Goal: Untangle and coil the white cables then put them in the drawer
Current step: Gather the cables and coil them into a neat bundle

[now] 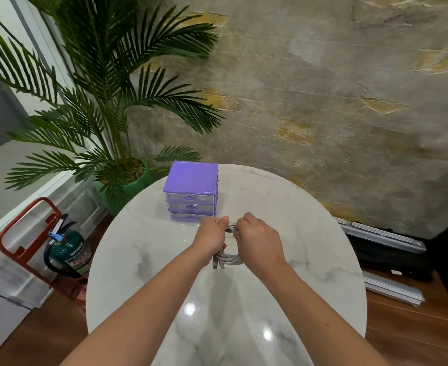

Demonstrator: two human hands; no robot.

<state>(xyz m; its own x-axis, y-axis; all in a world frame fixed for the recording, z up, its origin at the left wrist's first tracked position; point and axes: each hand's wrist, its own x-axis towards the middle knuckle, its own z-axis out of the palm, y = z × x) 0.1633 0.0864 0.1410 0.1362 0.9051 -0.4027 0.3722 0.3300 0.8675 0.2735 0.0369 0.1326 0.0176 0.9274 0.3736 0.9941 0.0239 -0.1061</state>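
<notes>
White cables (pixel 228 256), looped into a coil, are clamped between left hand (pixel 211 237) and right hand (pixel 257 240) above the round marble table (pixel 310 233), just before the purple drawer unit (pixel 191 191). Bare tabletop surrounds them. The fire extinguisher (pixel 68 250) label reads "FIRE".

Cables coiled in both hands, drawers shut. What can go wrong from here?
1. All three drawers of the purple drawer unit look closed, and both the left hand and right hand grip the white cable coil. Freeing a hand to open one may let the loops spring apart.
2. Loose ends hang below the coil and could snag on a drawer edge.
3. The unit looks light on the glossy marble table; pulling may slide it.
</notes>
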